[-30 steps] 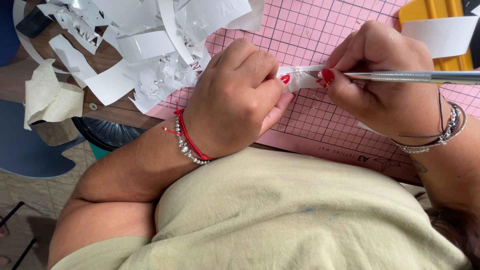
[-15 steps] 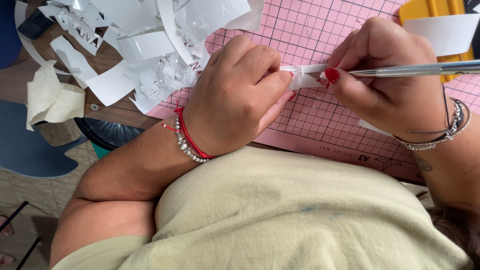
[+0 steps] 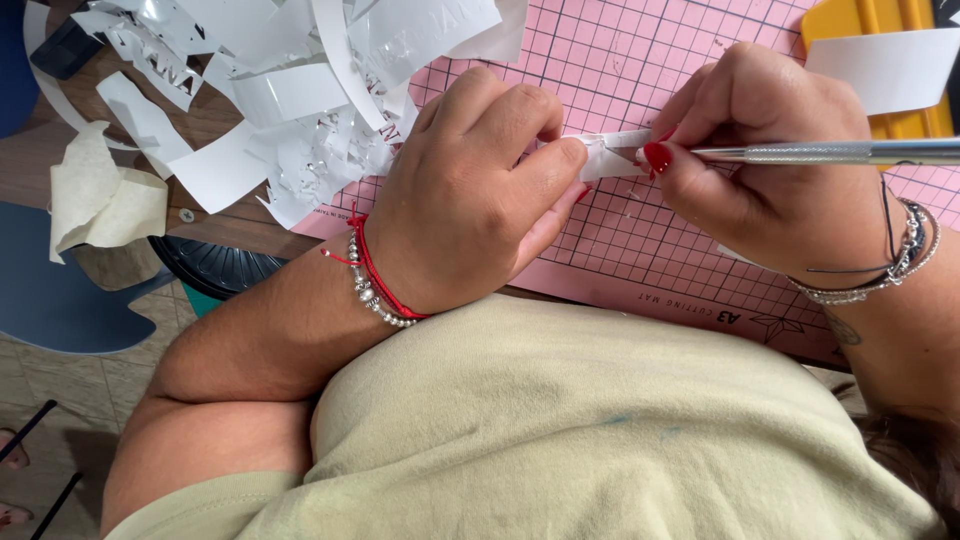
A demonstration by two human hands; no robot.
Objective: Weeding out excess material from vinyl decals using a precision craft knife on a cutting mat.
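Two hands over one pink gridded cutting mat [image 3: 700, 270]. Left hand [image 3: 470, 190] is curled, fingers pinching one small white strip of cut vinyl [image 3: 612, 158], held just above the mat near its middle. Right hand [image 3: 760, 150] grips one slim silver metal pick tool [image 3: 830, 152] pen-style; the tip meets the strip right where the left thumb presses it. Red nail polish shows on both hands.

Left wrist: one red cord bracelet [image 3: 375, 270] plus one silver bead bracelet [image 3: 368, 290], side by side. Right wrist: thin silver bracelets [image 3: 905, 255], stacked, count unclear, with a dark cord beside them.

Behind the left hand: a heap of white vinyl offcuts [image 3: 300, 80], too many to count, spilling from mat onto the wooden tabletop [image 3: 215, 115]. One crumpled cream paper piece [image 3: 100, 195] at the table edge. One yellow plastic squeegee [image 3: 880, 20] at the mat's far corner, partly under one white rectangular sheet [image 3: 880, 70]. One black round bin [image 3: 215, 265] below the table edge.
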